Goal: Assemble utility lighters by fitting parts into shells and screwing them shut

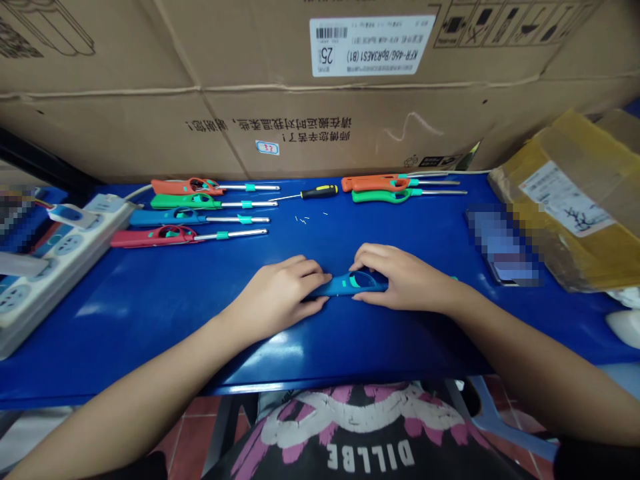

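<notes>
Both hands hold a blue gas lighter (336,287) level, just over the blue table. My left hand (285,290) is closed round its handle end. Fingers and thumb of my right hand (400,275) grip it around the trigger loop, and the hand covers most of the barrel side. Back left lie several long lighters side by side: an orange one (175,187), a green one (185,201), a blue one (167,217) and a red one (145,238). An orange lighter (370,183) and a green lighter (375,197) lie at the back right. Between these groups rests a yellow-and-black screwdriver (320,192).
A white power strip (75,247) with plugs runs along the left. On the right are a phone (503,247) and a yellow-taped carton (565,200). A large cardboard box (280,100) walls off the back. Small white bits (303,219) lie on the blue table (190,280).
</notes>
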`<state>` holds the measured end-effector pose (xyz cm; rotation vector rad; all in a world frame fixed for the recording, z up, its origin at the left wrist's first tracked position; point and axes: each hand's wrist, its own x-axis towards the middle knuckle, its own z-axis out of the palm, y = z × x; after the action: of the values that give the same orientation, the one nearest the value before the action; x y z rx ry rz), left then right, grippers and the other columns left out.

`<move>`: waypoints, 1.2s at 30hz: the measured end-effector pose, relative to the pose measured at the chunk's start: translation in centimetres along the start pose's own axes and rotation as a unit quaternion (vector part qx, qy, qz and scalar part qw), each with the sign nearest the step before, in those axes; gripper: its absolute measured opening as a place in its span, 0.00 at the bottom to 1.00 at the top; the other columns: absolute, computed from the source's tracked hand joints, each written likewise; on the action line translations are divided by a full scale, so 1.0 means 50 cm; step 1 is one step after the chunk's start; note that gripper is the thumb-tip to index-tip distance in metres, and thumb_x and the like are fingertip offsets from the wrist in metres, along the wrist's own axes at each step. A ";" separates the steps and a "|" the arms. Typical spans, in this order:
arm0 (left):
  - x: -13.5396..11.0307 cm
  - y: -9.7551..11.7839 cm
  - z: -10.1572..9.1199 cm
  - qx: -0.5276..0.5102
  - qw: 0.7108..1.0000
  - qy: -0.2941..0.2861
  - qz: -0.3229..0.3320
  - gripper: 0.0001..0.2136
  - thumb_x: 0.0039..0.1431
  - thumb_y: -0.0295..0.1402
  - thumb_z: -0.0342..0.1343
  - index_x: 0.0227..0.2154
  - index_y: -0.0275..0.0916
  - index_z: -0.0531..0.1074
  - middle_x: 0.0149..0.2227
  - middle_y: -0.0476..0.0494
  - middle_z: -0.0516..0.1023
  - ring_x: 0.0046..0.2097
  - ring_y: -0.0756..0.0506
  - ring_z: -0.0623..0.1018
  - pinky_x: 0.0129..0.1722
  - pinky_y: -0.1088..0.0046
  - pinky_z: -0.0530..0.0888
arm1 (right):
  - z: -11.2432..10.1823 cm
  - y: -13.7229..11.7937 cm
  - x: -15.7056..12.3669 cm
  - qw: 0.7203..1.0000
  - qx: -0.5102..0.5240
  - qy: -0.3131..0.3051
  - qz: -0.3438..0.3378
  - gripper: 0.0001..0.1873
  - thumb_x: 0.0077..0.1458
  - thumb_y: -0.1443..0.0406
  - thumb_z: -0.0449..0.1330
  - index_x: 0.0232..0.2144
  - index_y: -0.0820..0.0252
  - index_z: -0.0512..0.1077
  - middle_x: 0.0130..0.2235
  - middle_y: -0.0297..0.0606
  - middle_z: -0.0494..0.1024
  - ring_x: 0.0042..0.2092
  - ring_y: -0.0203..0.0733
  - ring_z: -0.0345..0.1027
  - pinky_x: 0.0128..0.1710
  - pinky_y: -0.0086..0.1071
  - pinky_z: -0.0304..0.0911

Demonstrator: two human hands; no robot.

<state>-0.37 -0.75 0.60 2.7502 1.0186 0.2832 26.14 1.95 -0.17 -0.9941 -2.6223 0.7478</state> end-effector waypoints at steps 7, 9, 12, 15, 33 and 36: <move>0.006 -0.011 0.016 -0.002 0.999 0.045 0.010 0.15 0.68 0.36 0.53 0.53 0.34 0.73 0.45 0.38 0.79 0.45 0.41 0.78 0.45 0.63 0.78 | -0.005 0.008 -0.005 0.997 -0.066 -0.021 -0.017 0.17 0.67 0.58 0.54 0.55 0.55 0.69 0.54 0.43 0.72 0.47 0.46 0.74 0.45 0.39 0.69; 0.008 -0.013 0.018 -0.027 0.998 0.059 0.001 0.15 0.70 0.35 0.52 0.53 0.34 0.72 0.45 0.38 0.79 0.46 0.41 0.78 0.46 0.64 0.78 | -0.006 0.009 -0.005 0.996 -0.087 -0.015 -0.026 0.17 0.70 0.58 0.49 0.55 0.54 0.69 0.54 0.42 0.73 0.48 0.46 0.74 0.46 0.39 0.69; 0.008 -0.014 0.022 -0.075 0.994 0.079 -0.007 0.14 0.71 0.36 0.50 0.53 0.35 0.72 0.45 0.39 0.79 0.46 0.43 0.79 0.47 0.65 0.77 | -0.007 0.010 -0.003 0.993 -0.113 0.000 -0.045 0.17 0.71 0.59 0.47 0.53 0.56 0.70 0.50 0.40 0.77 0.48 0.45 0.74 0.44 0.38 0.68; 0.007 -0.012 0.028 -0.116 0.989 0.091 -0.005 0.13 0.71 0.36 0.51 0.52 0.36 0.72 0.45 0.40 0.79 0.45 0.44 0.79 0.47 0.67 0.77 | -0.006 0.010 0.001 0.984 -0.150 0.045 -0.081 0.16 0.70 0.57 0.50 0.48 0.58 0.73 0.46 0.39 0.80 0.45 0.45 0.74 0.42 0.38 0.65; 0.016 -0.006 0.043 -0.151 0.978 0.142 0.007 0.12 0.69 0.32 0.54 0.50 0.34 0.75 0.42 0.40 0.81 0.40 0.46 0.80 0.43 0.69 0.78 | 0.006 0.017 0.011 0.978 -0.121 0.132 -0.107 0.11 0.66 0.59 0.58 0.42 0.60 0.75 0.41 0.39 0.81 0.43 0.43 0.72 0.45 0.38 0.58; 0.017 -0.030 0.037 -0.131 0.982 0.133 0.030 0.14 0.68 0.34 0.55 0.51 0.34 0.75 0.44 0.39 0.81 0.43 0.44 0.81 0.46 0.68 0.78 | -0.008 0.032 0.004 0.977 -0.125 0.136 -0.101 0.11 0.64 0.59 0.60 0.42 0.60 0.75 0.42 0.39 0.81 0.45 0.44 0.73 0.47 0.39 0.59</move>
<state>-0.23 0.69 -1.44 2.5503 0.8810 0.7545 27.03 3.26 -0.67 -0.8049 -2.5608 0.2184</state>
